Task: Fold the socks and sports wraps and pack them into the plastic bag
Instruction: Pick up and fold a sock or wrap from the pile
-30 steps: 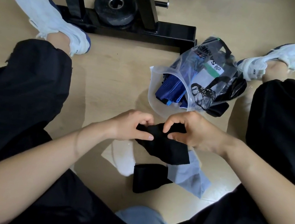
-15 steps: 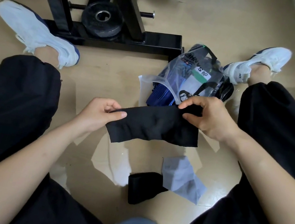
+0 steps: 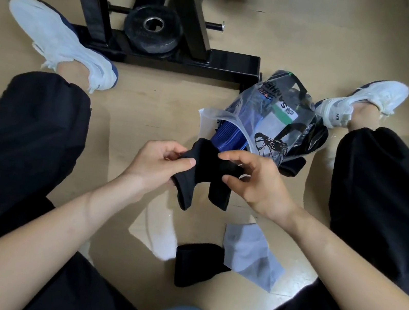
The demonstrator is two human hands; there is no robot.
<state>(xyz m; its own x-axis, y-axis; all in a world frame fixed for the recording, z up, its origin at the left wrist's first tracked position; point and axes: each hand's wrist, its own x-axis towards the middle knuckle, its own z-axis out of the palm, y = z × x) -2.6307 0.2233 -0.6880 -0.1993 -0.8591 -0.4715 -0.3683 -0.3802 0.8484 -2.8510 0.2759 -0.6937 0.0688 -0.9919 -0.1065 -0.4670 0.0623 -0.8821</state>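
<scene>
Now: mid-fold. Black cloth (image 3: 209, 166) (sock or wrap, cannot tell which) is held up off the floor (image 3: 150, 118) between both hands. It is draped over at its middle, so two ends hang down side by side, the left end a little lower. It sits just in front of the mouth of the bag (image 3: 205, 121), which lies open toward the person with a blue item (image 3: 227, 138) already inside.

Grip.
- Left hand (image 3: 155, 165): thumb (image 3: 185, 164) pressed on the cloth against curled fingers. Firm pinch at the left of the fold.
- Right hand (image 3: 257, 190): fingers curled, forefinger arched over the top of the fold, thumb (image 3: 231, 179) tip on the cloth from below. Lighter pinch; the other fingers look loose.

Judgement, doing the step well:
- Even up the two hanging ends before closing the fold, or the bundle will go in lopsided.
- Keep the left pinch as anchor and let the right hand slide down to gather both ends.
- Then fold up once more into a compact block like the black bundle (image 3: 196, 268) on the floor near the lap.
- Keep tension light, since knit likely stretches and springs open.
- Hold it clear of the bag rim until it is flat.

Unpacked on the floor: white sock (image 3: 162, 237) and grey sock (image 3: 251, 254), one lying against each side of that bundle.
</scene>
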